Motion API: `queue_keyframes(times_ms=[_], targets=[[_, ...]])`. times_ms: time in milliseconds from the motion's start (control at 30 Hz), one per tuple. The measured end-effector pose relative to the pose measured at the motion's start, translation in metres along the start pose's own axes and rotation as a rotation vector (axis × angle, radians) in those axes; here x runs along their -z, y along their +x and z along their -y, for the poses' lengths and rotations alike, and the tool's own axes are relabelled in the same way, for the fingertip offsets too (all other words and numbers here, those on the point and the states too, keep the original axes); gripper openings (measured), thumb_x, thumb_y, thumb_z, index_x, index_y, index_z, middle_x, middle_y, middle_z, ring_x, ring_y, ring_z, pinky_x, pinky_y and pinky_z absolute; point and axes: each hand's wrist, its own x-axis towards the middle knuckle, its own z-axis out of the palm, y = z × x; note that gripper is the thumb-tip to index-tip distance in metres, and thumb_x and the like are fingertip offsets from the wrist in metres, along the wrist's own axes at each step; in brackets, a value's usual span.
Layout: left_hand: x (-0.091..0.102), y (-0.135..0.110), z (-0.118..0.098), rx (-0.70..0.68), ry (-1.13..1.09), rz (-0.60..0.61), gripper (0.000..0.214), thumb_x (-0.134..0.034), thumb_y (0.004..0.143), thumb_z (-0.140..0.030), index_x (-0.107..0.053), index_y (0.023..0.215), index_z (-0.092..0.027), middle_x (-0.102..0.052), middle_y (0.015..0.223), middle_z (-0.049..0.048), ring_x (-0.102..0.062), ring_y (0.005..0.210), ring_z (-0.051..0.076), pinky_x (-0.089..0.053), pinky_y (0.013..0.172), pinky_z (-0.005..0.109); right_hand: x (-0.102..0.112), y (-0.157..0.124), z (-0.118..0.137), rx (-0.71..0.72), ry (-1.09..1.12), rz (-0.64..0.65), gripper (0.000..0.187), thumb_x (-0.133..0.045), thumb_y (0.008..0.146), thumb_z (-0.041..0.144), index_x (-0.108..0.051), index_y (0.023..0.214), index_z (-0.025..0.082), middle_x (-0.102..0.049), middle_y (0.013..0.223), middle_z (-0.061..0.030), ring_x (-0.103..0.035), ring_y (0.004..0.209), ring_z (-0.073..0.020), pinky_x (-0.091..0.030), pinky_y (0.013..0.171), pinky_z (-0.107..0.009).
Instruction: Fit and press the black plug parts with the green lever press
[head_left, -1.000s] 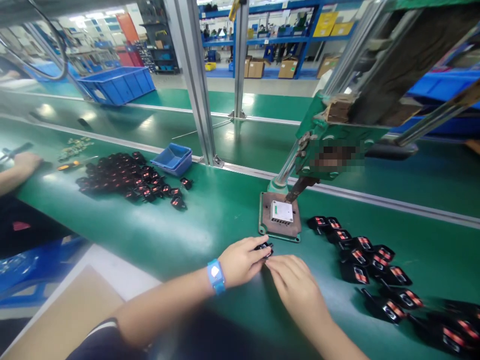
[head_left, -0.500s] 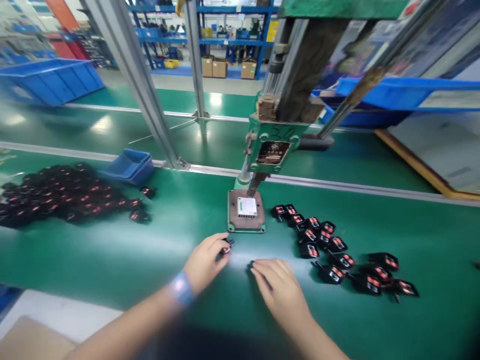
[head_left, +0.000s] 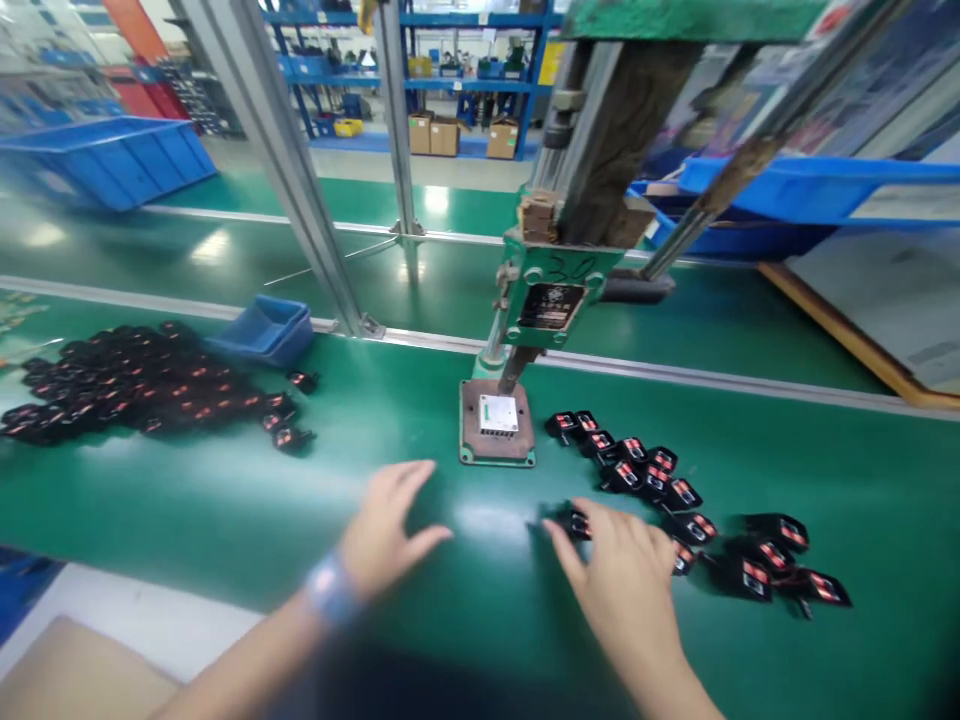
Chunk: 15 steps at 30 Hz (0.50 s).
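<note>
Two bare hands on a green tabletop (head_left: 225, 500), in front of a hand press (head_left: 559, 290).

Heap of black parts (head_left: 135, 385) far left, small blue tray (head_left: 262, 330) just beside it. Row of black parts (head_left: 675, 490) right of the press's base plate (head_left: 480, 445), which carries a white block (head_left: 498, 414). Left hand (head_left: 386, 525) empty, fingers spread apart, near the plate. Right hand (head_left: 626, 580) touches one black part (head_left: 577, 522) lying at the row's near end, between thumb and forefinger; cannot tell whether pinched.
</note>
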Motion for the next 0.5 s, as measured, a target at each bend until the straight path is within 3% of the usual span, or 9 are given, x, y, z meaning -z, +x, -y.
queue_keyframes(times_ms=[33,100,200,267,333,433,500], targets=[[-0.012,0.003,-0.015,-0.039,-0.081,0.107,0.079,-0.063,0.063,-0.051,-0.031,0.128,-0.019,-0.047,0.118,0.0121,-0.044,0.106,0.025,-0.042,0.089,0.041,0.002,-0.001,0.012,0.051,0.061,0.026,0.037,-0.045,0.081,0.047,-0.052,0.096,0.015,-0.057,0.094,-0.01,-0.05,0.085,-0.0237,-0.034,0.079,-0.041],[-0.032,0.007,-0.04,-0.059,-0.181,0.201,0.088,-0.064,0.056,-0.058,-0.032,0.128,-0.017,-0.048,0.115,0.0116,-0.045,0.102,0.025,-0.042,0.088,0.041,0.01,-0.002,0.028,0.12,0.184,0.066,0.041,-0.042,0.082,0.049,-0.051,0.101,0.015,-0.053,0.106,-0.0102,-0.049,0.093,-0.0235,-0.038,0.078,-0.038],[-0.046,0.009,-0.057,-0.009,-0.243,0.224,0.067,-0.062,0.063,-0.052,-0.044,0.118,-0.019,-0.053,0.102,0.0083,-0.048,0.092,0.023,-0.044,0.081,0.039,0.028,0.005,0.03,0.145,0.342,0.136,0.037,-0.038,0.085,0.046,-0.048,0.109,0.019,-0.051,0.112,-0.0057,-0.052,0.093,-0.0167,-0.045,0.073,-0.029],[-0.045,0.008,-0.055,0.011,-0.274,0.236,0.045,-0.062,0.066,-0.046,-0.055,0.103,-0.021,-0.054,0.095,0.0062,-0.048,0.089,0.021,-0.045,0.077,0.035,0.038,0.013,0.02,0.146,0.404,0.133,0.032,-0.038,0.086,0.043,-0.05,0.107,0.022,-0.054,0.108,-0.0022,-0.055,0.082,-0.0115,-0.048,0.066,-0.023],[-0.037,0.009,-0.047,-0.025,-0.329,0.273,0.037,-0.064,0.066,-0.041,-0.057,0.097,-0.021,-0.055,0.094,0.0057,-0.05,0.09,0.02,-0.045,0.079,0.033,0.044,0.021,0.006,0.127,0.416,0.098,0.031,-0.04,0.085,0.045,-0.052,0.103,0.024,-0.055,0.105,-0.0013,-0.056,0.072,-0.0093,-0.048,0.058,-0.021],[-0.022,0.012,-0.032,-0.149,-0.422,0.352,0.06,-0.068,0.065,-0.03,-0.043,0.119,-0.022,-0.049,0.118,0.009,-0.046,0.108,0.022,-0.039,0.093,0.037,0.054,0.036,-0.011,0.101,0.408,0.085,0.032,-0.043,0.081,0.049,-0.056,0.098,0.025,-0.056,0.103,-0.0019,-0.056,0.073,-0.0113,-0.047,0.054,-0.023],[-0.016,0.012,-0.025,-0.143,-0.433,0.353,0.081,-0.071,0.06,-0.032,-0.028,0.129,-0.022,-0.034,0.133,0.0124,-0.034,0.121,0.025,-0.032,0.1,0.043,0.067,0.047,-0.021,0.067,0.397,0.041,0.031,-0.043,0.081,0.049,-0.057,0.095,0.025,-0.056,0.103,-0.0031,-0.056,0.083,-0.0146,-0.049,0.064,-0.027]])
